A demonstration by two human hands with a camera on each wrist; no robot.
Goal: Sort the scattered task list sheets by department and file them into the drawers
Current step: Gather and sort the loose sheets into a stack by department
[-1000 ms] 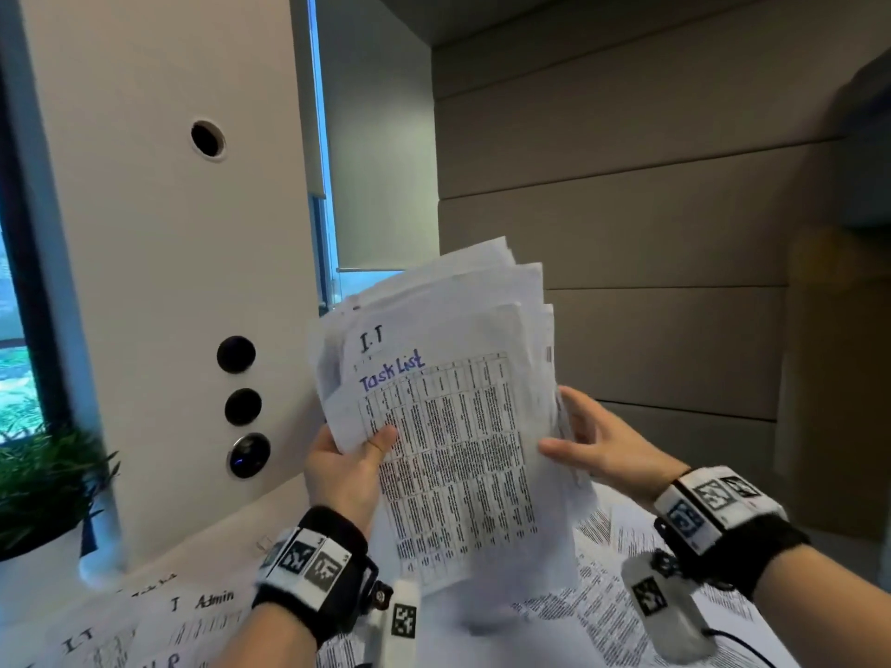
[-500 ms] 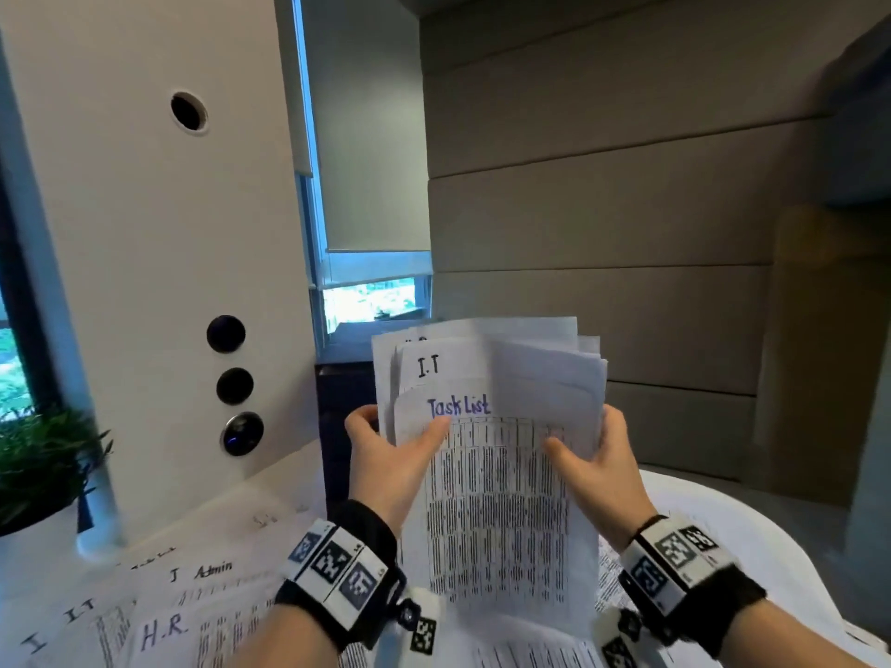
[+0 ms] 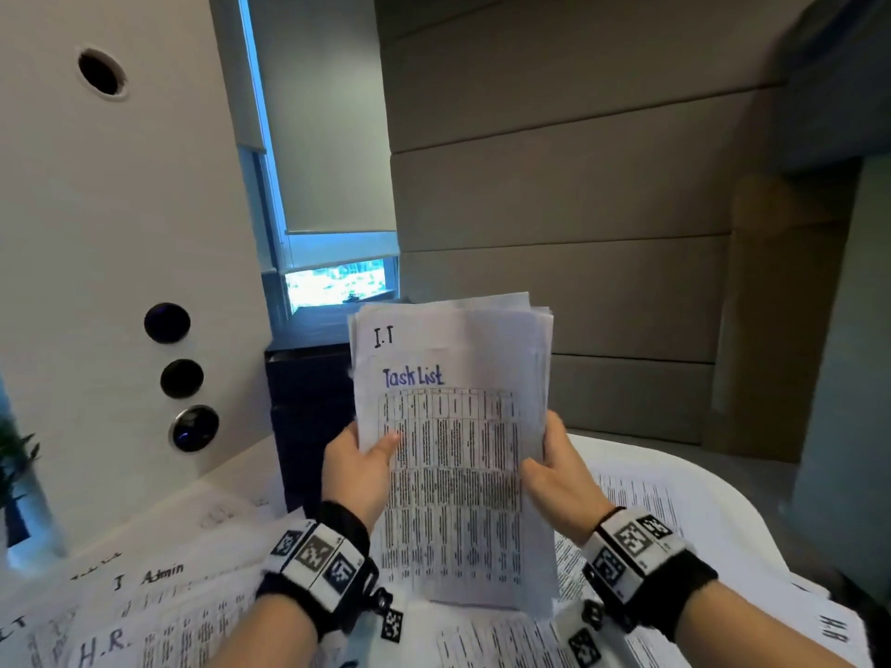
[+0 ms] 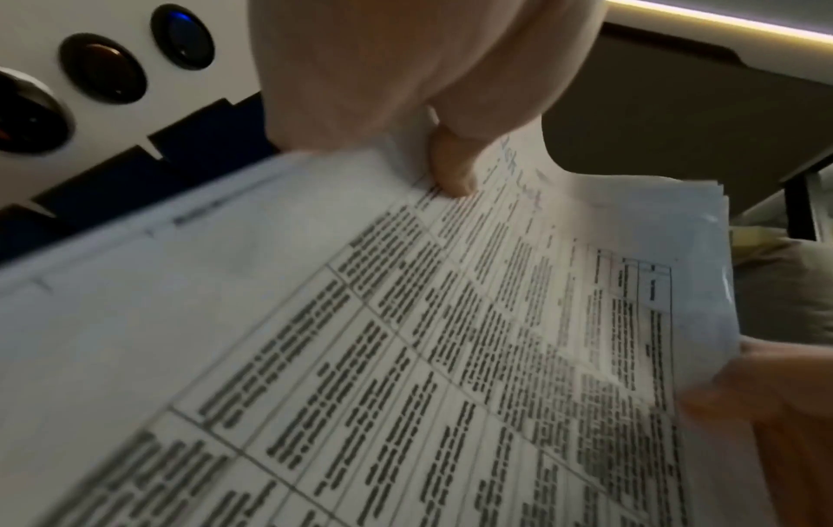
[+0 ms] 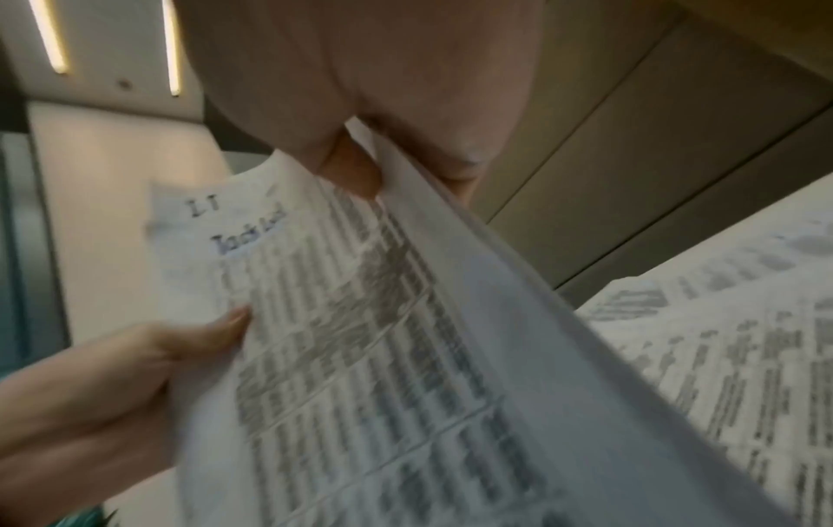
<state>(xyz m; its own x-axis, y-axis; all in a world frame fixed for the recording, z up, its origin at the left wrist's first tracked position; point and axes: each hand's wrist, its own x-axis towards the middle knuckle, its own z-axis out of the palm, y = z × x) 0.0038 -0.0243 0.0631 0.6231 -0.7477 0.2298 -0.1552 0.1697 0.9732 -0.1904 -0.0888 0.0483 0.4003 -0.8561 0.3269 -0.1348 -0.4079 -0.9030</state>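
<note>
Beige panelled walls [image 3: 554, 185] and a window with a lowered blind [image 3: 332, 137] are seen behind a white table [image 3: 713, 484]. A white panel [image 3: 120, 233] carrying three round dark buttons [image 3: 181, 377] stands at the left, and a dark cabinet [image 3: 308, 402] is placed between that panel and the wall. A stack of sheets [image 3: 453, 450] is held upright above the table, in front of the cabinet. The front sheet is marked "I.T" and "Task List" over a printed grid. The stack's left edge is gripped by the left hand [image 3: 359, 467], with the thumb pressed on the front sheet and the fingers hidden behind. The right edge is gripped by the right hand [image 3: 559, 474], with the thumb on the front and the fingers curled round the back. Loose sheets [image 3: 159, 614] are spread flat on the table below, some marked "Admin" and "H.R". Part of a potted plant [image 3: 14, 455] is visible at the far left edge. Banded wrist straps [image 3: 318, 556] are worn on both arms.
</note>
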